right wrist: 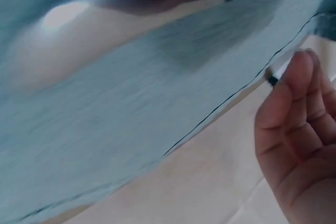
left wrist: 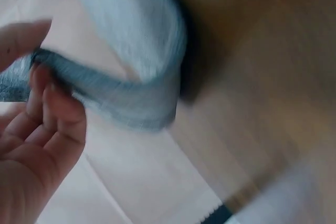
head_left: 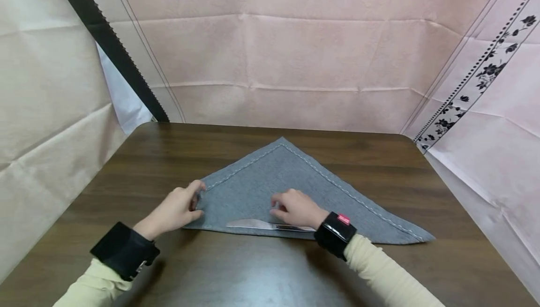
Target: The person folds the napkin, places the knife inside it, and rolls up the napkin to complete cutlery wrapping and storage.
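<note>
A blue-grey cloth napkin [head_left: 253, 190] with pale stitching along two sides lies folded into a triangle on the brown table. My left hand [head_left: 175, 208] is at its left end and pinches a bent-up part of the cloth [left wrist: 121, 95] between thumb and fingers. A shiny table knife [head_left: 249, 223] lies on the napkin along the near fold, blade to the left. My right hand [head_left: 297, 207] hovers over the middle of the napkin just beyond the knife, fingers loosely bent and holding nothing. The right wrist partly hides the knife's handle end.
The wooden table [head_left: 358, 152] has rounded far corners. Pale creased sheets [head_left: 295, 54] hang behind it and at both sides, with a black band [head_left: 114, 49] at left and a floral strip [head_left: 485, 77] at right. Black bands circle both wrists.
</note>
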`<state>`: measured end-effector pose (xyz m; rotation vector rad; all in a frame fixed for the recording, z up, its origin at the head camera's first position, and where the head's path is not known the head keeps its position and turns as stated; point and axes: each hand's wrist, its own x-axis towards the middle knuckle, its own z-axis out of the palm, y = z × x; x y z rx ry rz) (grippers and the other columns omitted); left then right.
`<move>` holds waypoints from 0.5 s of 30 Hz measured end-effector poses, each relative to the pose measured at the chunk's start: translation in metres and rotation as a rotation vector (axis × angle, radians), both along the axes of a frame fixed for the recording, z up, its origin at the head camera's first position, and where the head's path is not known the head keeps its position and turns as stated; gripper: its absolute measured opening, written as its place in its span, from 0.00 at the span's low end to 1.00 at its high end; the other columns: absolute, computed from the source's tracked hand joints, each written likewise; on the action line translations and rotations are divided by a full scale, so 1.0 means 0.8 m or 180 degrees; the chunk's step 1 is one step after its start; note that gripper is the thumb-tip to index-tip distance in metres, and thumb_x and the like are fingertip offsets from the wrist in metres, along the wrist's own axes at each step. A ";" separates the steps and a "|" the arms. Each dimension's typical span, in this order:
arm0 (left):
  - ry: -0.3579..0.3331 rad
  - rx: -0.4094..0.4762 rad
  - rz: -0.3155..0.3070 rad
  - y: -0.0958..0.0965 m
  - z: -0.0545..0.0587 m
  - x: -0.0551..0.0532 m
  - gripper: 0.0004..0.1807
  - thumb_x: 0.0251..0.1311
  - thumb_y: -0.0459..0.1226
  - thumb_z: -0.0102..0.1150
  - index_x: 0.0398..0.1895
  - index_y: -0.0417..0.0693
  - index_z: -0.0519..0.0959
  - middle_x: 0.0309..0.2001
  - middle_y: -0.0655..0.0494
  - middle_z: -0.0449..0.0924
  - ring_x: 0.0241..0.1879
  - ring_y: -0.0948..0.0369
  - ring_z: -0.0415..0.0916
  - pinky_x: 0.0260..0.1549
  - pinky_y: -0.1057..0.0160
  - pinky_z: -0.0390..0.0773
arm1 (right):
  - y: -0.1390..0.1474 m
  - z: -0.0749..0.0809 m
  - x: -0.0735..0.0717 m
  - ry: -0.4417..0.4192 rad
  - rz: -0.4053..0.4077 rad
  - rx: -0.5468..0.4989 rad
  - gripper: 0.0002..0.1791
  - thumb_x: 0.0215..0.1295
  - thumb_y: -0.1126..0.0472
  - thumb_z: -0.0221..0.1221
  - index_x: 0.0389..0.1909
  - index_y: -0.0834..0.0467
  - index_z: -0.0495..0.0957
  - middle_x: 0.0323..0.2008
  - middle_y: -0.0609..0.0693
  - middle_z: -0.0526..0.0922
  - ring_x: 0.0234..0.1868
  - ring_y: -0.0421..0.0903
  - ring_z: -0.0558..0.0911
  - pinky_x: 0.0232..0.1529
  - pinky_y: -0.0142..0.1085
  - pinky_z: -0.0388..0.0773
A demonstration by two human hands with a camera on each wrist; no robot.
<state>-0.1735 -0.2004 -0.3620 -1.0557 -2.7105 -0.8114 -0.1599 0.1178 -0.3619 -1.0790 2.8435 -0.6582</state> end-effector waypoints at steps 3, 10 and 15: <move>0.0052 -0.0027 -0.0005 0.017 -0.006 -0.002 0.29 0.44 0.23 0.63 0.50 0.37 0.61 0.16 0.64 0.61 0.15 0.71 0.57 0.17 0.69 0.62 | -0.031 0.001 -0.007 0.0064 0.0143 -0.0107 0.09 0.62 0.60 0.58 0.41 0.60 0.77 0.17 0.41 0.71 0.17 0.32 0.66 0.19 0.27 0.65; -0.0153 -0.0018 0.0067 0.042 -0.008 -0.004 0.37 0.45 0.22 0.61 0.58 0.34 0.53 0.14 0.63 0.61 0.11 0.70 0.57 0.14 0.69 0.60 | -0.091 0.007 -0.010 0.0544 0.0440 -0.0109 0.24 0.62 0.61 0.58 0.59 0.57 0.69 0.31 0.48 0.77 0.21 0.34 0.68 0.21 0.24 0.64; -0.0152 0.0033 0.0087 0.051 -0.005 -0.002 0.42 0.44 0.23 0.62 0.62 0.35 0.49 0.15 0.63 0.63 0.12 0.70 0.58 0.16 0.69 0.61 | -0.113 0.011 -0.009 0.0865 0.0482 0.0034 0.19 0.60 0.63 0.59 0.54 0.54 0.75 0.31 0.48 0.75 0.19 0.36 0.65 0.19 0.23 0.59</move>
